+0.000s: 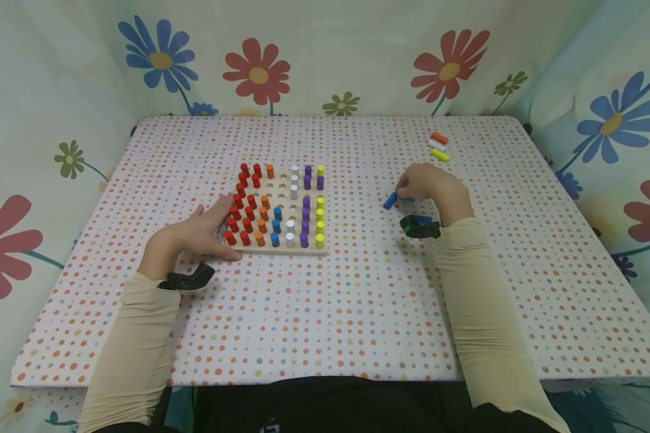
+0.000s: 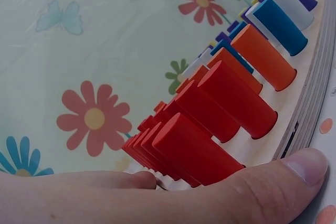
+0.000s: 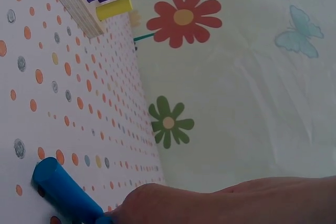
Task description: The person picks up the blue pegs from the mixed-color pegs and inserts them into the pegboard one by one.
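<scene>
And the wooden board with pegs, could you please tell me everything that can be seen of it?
The board is pale and squared, wooden by its look, with a layered, plywood-like edge. It lies flat on the dotted tablecloth, left of centre in the head view. Its top has round holes: some are empty, many hold upright pegs in red, orange, blue, white, purple and yellow. The left hand rests against its left side, thumb by the near left corner.

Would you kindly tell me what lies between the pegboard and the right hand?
In the head view, a blue peg at the right hand, then bare dotted cloth to the pegboard.
</scene>
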{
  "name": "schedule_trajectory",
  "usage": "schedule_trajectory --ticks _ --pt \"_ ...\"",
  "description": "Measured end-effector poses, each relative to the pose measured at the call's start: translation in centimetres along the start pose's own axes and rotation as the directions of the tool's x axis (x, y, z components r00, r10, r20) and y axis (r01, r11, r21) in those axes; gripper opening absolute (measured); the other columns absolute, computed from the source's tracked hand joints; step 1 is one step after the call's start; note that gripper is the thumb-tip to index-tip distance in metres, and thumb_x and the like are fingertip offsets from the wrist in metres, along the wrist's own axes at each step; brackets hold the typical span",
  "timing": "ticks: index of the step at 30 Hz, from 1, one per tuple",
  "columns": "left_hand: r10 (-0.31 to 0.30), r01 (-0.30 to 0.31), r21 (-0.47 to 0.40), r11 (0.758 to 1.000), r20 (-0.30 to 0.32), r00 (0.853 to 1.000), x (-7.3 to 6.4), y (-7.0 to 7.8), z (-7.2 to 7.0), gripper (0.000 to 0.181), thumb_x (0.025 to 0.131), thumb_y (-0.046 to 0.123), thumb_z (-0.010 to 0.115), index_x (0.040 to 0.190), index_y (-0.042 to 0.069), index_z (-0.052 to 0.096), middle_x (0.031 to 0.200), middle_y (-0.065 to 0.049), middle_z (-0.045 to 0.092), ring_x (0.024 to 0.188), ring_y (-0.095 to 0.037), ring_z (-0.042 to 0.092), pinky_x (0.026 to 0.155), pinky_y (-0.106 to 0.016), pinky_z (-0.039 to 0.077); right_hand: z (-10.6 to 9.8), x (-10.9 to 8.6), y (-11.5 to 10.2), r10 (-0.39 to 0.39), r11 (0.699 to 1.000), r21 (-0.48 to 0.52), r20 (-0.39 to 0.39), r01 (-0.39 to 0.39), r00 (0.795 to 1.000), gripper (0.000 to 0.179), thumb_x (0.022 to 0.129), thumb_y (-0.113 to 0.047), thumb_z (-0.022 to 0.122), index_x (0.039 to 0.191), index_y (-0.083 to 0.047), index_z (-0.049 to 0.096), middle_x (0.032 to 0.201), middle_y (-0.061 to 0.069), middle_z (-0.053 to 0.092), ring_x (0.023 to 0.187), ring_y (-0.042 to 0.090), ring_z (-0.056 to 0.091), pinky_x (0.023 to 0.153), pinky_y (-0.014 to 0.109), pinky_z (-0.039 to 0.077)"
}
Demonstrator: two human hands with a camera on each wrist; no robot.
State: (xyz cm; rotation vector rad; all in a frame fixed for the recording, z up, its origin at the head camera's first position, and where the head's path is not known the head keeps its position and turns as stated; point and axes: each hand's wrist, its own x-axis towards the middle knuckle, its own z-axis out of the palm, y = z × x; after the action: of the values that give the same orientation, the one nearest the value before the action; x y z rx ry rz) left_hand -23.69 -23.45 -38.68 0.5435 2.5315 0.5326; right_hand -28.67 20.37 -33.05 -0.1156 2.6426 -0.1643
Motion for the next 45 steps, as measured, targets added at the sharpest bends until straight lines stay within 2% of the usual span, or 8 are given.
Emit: schedule_trajectory --ticks 8,16,21,27,34,38,45 --pt "-0.01 0.01 -0.012 1.0 0.01 1.0 0.1 0.1 0.0 0.135 0.066 0.059 0.079 0.151 0.009 -0.014 0.16 -0.016 -0.01 0.148 -0.03 -0.011 0.116 -0.057 -0.01 0.3 0.3 -0.2 -0.023 1.0 0.019 -0.041 0.023 0.999 0.035 0.101 -0.022 0.045 0.126 -0.001 0.057 0.127 0.022 0.055 0.108 0.033 0.053 0.095 0.051 0.044" --pt "-0.007 0.007 -0.009 1.0 0.013 1.0 0.0 0.1 -0.1 0.135 0.066 0.06 0.078 0.151 0.009 -0.014 0.159 -0.016 -0.011 0.148 -0.03 -0.011 0.116 -0.057 -0.01 0.4 0.5 -0.3 -0.06 0.996 0.052 -0.107 0.066 0.992 0.034 0.102 -0.025 0.042 0.117 0.002 0.056 0.106 0.019 0.061 0.089 0.027 0.057 0.077 0.041 0.047" --pt "-0.005 0.005 -0.011 1.0 0.006 1.0 0.1 0.0 0.0 0.135 0.066 0.059 0.078 0.152 0.009 -0.013 0.16 -0.015 -0.011 0.148 -0.029 -0.011 0.116 -0.058 -0.009 0.4 0.9 -0.3 -0.034 0.994 0.103 -0.121 0.046 0.992 0.034 0.104 -0.024 0.038 0.119 0.002 0.053 0.103 0.018 0.062 0.088 0.026 0.06 0.077 0.04 0.048" --pt "-0.004 0.004 -0.02 1.0 0.0 1.0 0.2 -0.2 0.1 0.135 0.065 0.058 0.079 0.152 0.009 -0.012 0.16 -0.015 -0.01 0.148 -0.028 -0.011 0.116 -0.058 -0.009 0.4 1.0 -0.7 -0.061 0.99 0.114 -0.168 0.081 0.984 0.035 0.104 -0.019 0.035 0.126 0.0 0.053 0.102 0.018 0.063 0.087 0.025 0.059 0.075 0.037 0.048" --pt "-0.011 0.011 -0.019 1.0 0.012 1.0 0.1 0.0 -0.1 0.136 0.065 0.059 0.079 0.151 0.01 -0.015 0.159 -0.014 -0.013 0.148 -0.028 -0.013 0.116 -0.058 -0.01 0.2 0.7 -1.6 -0.116 0.982 0.125 -0.205 0.144 0.972 0.034 0.103 -0.017 0.039 0.125 0.002 0.056 0.108 0.02 0.063 0.092 0.027 0.066 0.078 0.038 0.051" --pt "-0.015 0.015 -0.013 1.0 0.014 1.0 0.1 0.1 -0.2 0.137 0.065 0.059 0.079 0.151 0.01 -0.015 0.159 -0.014 -0.013 0.148 -0.028 -0.013 0.116 -0.057 -0.01 0.1 0.6 -2.0 -0.131 0.971 0.163 -0.244 0.174 0.961 0.034 0.102 -0.017 0.038 0.125 0.001 0.056 0.109 0.02 0.063 0.095 0.028 0.068 0.078 0.038 0.052" --pt "-0.034 0.034 -0.005 0.999 0.006 0.999 0.1 0.2 0.0 0.138 0.063 0.061 0.079 0.152 0.008 -0.012 0.16 -0.014 -0.008 0.148 -0.029 -0.012 0.115 -0.058 -0.01 0.2 0.6 -2.6 -0.124 0.949 0.239 -0.314 0.204 0.941 0.037 0.102 -0.028 0.042 0.124 -0.002 0.056 0.108 0.016 0.067 0.098 0.027 0.068 0.09 0.043 0.052"
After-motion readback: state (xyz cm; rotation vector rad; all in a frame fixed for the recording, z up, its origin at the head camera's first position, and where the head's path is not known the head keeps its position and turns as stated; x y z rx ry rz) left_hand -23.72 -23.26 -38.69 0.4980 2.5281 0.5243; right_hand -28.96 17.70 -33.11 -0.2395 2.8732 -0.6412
